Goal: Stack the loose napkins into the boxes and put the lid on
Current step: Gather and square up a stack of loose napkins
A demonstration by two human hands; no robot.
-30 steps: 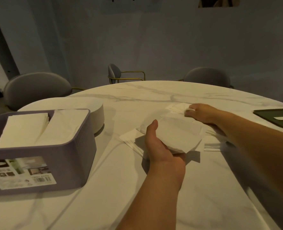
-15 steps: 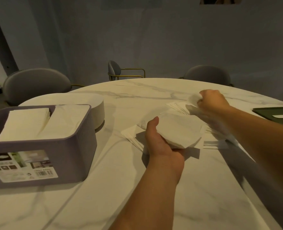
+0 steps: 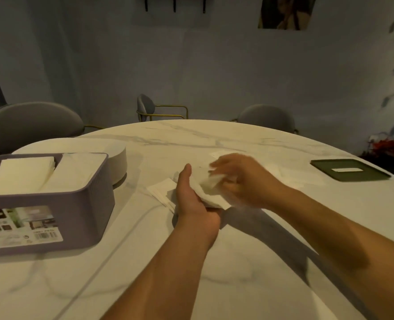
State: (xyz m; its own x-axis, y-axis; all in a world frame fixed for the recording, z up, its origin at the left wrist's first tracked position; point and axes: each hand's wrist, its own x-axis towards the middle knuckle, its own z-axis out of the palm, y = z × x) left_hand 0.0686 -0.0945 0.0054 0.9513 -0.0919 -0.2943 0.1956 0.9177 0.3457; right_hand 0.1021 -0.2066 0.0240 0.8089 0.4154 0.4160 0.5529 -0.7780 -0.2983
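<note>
My left hand (image 3: 192, 199) cradles a small stack of white napkins (image 3: 211, 192) above the middle of the marble table, palm up, fingers under the stack. My right hand (image 3: 239, 179), blurred by motion, holds a napkin down on top of that stack. More loose napkins (image 3: 161, 191) lie on the table just left of my left hand, and a few (image 3: 281, 174) beyond my right wrist. A purple box (image 3: 80, 215) at the left holds two stacks of napkins (image 3: 22, 174). A dark green lid (image 3: 349, 172) lies flat at the right.
A round white container (image 3: 119, 158) stands behind the purple box. Grey chairs (image 3: 31, 123) ring the far side of the table (image 3: 191, 262). A plant and red flowers are off the table's right edge.
My right hand lifted a napkin from the far pile and swung left and nearer, bringing it onto the stack in my left hand. My left hand stayed in place.
</note>
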